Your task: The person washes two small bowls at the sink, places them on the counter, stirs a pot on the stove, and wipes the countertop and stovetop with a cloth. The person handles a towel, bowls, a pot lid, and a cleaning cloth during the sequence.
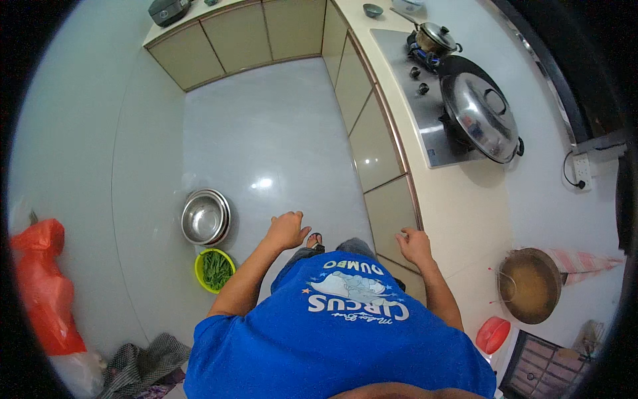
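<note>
My left hand (pixel 288 230) hangs in the air over the floor, fingers loosely bent, thumb apart, and nothing in it. To its left, stacked stainless steel basins (pixel 205 217) sit on the floor by the wall. Beside them stands a yellow-green plastic basin (pixel 198 272) with leafy green vegetables (pixel 217 269) in it. My right hand (pixel 414 247), also without anything in it, is beside the edge of the kitchen counter (pixel 463 209). Its fingers are partly bent; whether they touch the cabinet door (pixel 394 217) I cannot tell.
A gas hob (pixel 408 99) carries a lidded wok (pixel 481 117) and a small lidded pot (pixel 436 39). Farther back on the counter are a large round pan (pixel 536 287) and a red plastic bowl (pixel 493 335). Red plastic bags (pixel 47 294) hang at the left wall above a checked cloth (pixel 149 366).
</note>
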{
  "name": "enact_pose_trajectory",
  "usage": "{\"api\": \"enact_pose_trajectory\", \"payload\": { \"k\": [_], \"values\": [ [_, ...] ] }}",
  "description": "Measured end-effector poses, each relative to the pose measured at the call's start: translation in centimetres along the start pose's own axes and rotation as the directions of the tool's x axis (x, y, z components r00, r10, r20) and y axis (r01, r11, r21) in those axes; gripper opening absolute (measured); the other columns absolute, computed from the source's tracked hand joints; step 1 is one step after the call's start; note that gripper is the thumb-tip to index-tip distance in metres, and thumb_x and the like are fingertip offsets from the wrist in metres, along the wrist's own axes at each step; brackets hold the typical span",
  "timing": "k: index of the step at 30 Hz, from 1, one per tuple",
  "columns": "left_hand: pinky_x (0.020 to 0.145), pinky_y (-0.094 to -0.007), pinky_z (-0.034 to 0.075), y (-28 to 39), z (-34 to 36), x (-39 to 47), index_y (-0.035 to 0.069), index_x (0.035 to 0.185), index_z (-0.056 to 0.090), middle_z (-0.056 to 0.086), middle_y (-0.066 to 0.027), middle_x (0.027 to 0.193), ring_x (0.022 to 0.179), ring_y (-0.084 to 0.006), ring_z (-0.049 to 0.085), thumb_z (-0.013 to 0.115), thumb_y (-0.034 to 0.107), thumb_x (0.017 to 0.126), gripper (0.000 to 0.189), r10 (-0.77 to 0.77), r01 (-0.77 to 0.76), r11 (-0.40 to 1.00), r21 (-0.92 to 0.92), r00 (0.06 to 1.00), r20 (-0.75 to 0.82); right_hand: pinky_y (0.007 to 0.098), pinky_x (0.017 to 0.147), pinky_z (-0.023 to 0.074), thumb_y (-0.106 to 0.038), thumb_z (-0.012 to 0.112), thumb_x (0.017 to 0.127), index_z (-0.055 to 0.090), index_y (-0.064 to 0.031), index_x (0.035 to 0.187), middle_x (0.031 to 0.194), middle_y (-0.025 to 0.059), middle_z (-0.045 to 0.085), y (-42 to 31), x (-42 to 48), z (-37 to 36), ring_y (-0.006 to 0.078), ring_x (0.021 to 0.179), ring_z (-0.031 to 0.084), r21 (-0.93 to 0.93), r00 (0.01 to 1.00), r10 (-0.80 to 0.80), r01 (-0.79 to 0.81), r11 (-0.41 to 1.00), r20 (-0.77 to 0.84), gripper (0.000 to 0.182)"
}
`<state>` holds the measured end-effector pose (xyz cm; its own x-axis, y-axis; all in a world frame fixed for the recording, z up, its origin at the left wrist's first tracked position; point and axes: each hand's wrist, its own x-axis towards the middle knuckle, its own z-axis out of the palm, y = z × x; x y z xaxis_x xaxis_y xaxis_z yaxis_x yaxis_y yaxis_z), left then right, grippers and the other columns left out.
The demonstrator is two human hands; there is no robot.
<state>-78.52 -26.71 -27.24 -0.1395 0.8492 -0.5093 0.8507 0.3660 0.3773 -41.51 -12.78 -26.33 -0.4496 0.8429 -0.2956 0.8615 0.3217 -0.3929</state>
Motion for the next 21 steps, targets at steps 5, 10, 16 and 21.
{"api": "enact_pose_trajectory", "payload": {
  "k": [5,10,16,21],
  "values": [
    [0.091,-0.0533,0.051,-0.3,-0.7,4.7,-0.001,0.122,0.061,0.067,-0.0251,0.112,0.105,-0.0413,0.065,0.066,0.040,0.090,0.053,0.034,-0.034,0.998,-0.050,0.999,-0.011,0.0455,0.073,0.0552,-0.028,0.068,0.087,0.071,-0.0002,0.105,0.080,0.0207,0.071,1.6,3.5,-0.5,0.0378,0.078,0.069,-0.006,0.996,0.082,-0.082,0.997,0.025,0.033],
    [0.091,-0.0517,0.051,1.3,-3.4,11.8,-0.002,0.121,0.062,0.067,-0.0256,0.112,0.105,-0.0413,0.065,0.066,0.040,0.090,0.052,0.107,-0.104,0.994,-0.044,0.992,0.064,0.0463,0.075,0.0553,-0.028,0.067,0.087,0.071,0.0003,0.102,0.082,0.0222,0.071,4.0,8.6,-1.1,0.0385,0.080,0.070,-0.013,0.992,0.123,-0.123,0.992,0.013,0.033],
    [0.085,-0.0518,0.053,2.3,-10.0,20.0,-0.001,0.118,0.062,0.068,-0.0257,0.105,0.098,-0.0408,0.067,0.066,0.039,0.089,0.050,0.197,-0.197,0.978,0.070,0.980,0.011,0.0484,0.082,0.0531,-0.030,0.066,0.088,0.071,-0.0005,0.102,0.088,0.0212,0.071,4.3,15.9,-2.3,0.0399,0.087,0.068,0.156,0.992,0.121,-0.112,0.981,-0.048,0.033],
    [0.089,-0.0463,0.053,4.5,-16.1,27.1,-0.004,0.119,0.062,0.067,-0.0292,0.108,0.102,-0.0424,0.066,0.069,0.035,0.089,0.050,0.282,-0.276,0.948,0.160,0.959,-0.019,0.0501,0.083,0.0513,-0.030,0.063,0.090,0.070,-0.0018,0.099,0.091,0.0216,0.070,2.8,19.1,-4.4,0.0407,0.089,0.066,0.198,0.990,0.130,-0.117,0.973,-0.053,0.031]
  ]
}}
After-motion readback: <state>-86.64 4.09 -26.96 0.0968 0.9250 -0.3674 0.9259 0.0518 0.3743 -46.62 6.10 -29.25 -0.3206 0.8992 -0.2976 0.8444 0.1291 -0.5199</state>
